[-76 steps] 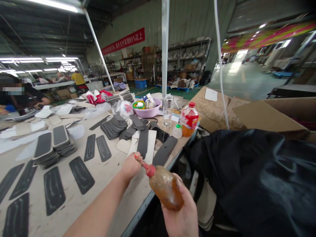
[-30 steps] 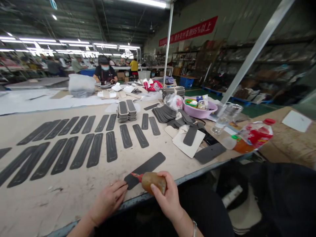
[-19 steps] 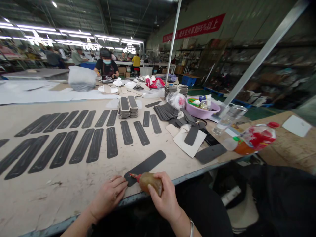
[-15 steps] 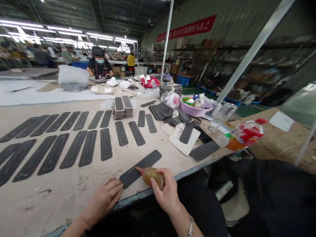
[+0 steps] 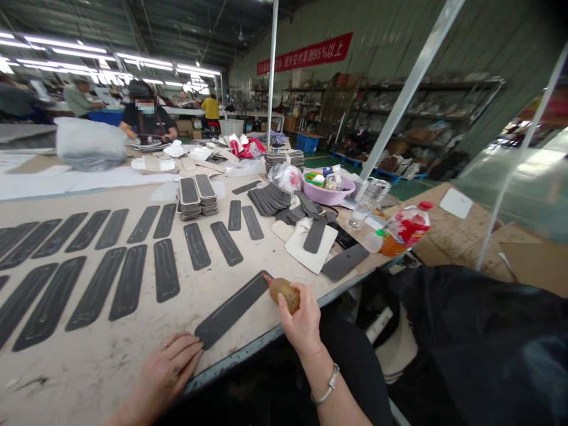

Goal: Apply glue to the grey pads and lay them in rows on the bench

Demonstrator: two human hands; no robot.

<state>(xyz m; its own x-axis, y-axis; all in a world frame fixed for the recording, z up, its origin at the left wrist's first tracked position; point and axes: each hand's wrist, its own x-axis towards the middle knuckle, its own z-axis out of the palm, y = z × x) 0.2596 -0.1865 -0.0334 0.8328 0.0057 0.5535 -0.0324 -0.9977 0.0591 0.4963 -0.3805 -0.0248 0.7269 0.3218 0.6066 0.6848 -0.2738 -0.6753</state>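
My right hand [image 5: 302,319] is closed around a brownish squeeze bottle of glue [image 5: 284,294], its red nozzle pointing left. The nozzle tip touches or hovers just over the far right end of a dark grey strip with rounded ends [image 5: 231,313]. A thin wet line runs along the strip's upper edge. At the strip's near left end, the fingertips of my left hand [image 5: 171,370] are closed on the corner, against the table. Left of and beyond it lie rows of similar dark strips [image 5: 166,269], many with shiny wet lines on them.
Two stacks of light-edged pieces [image 5: 190,195] stand mid-table. Farther right are fanned dark pieces [image 5: 268,200], a white sheet [image 5: 302,251], a lilac basin [image 5: 326,196], a glass cup [image 5: 360,213] and a red-labelled bottle [image 5: 406,228]. A masked person [image 5: 148,121] works across the table.
My right hand has moved the nozzle along the strip to its far end, and a wet line now shows along the upper edge. My left hand stays at the near end. The view has turned right.
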